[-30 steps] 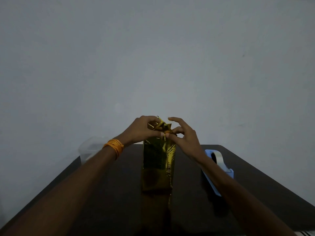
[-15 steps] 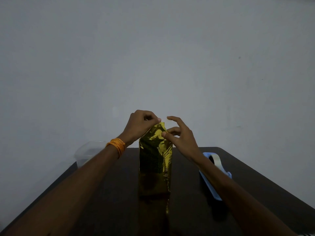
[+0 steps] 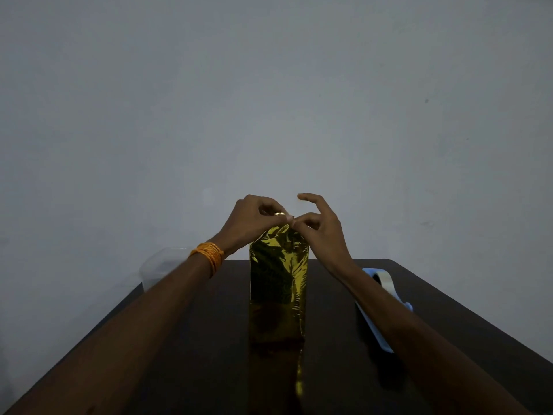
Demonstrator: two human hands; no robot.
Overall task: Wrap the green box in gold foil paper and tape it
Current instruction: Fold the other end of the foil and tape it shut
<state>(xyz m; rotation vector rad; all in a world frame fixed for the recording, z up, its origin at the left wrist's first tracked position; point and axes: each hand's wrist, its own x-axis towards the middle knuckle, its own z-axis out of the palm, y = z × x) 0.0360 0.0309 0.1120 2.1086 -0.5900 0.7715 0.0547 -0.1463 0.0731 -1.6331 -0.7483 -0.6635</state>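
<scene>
Gold foil paper [image 3: 278, 274] stands upright on the desk [image 3: 179, 354], hiding the box. Left grip [image 3: 254, 217] and right grip [image 3: 320, 232] both pinch its top edges together, probably to crease the end fold. Tape dispenser [image 3: 381, 280] lies beside the right forearm, handy for sealing.

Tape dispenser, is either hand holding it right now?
No, the tape dispenser lies on the table while the left hand and right hand both pinch the top of the gold foil.

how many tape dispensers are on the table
1: a blue tape dispenser on the table, right of the foil-wrapped box, partly hidden by the right forearm.
</scene>
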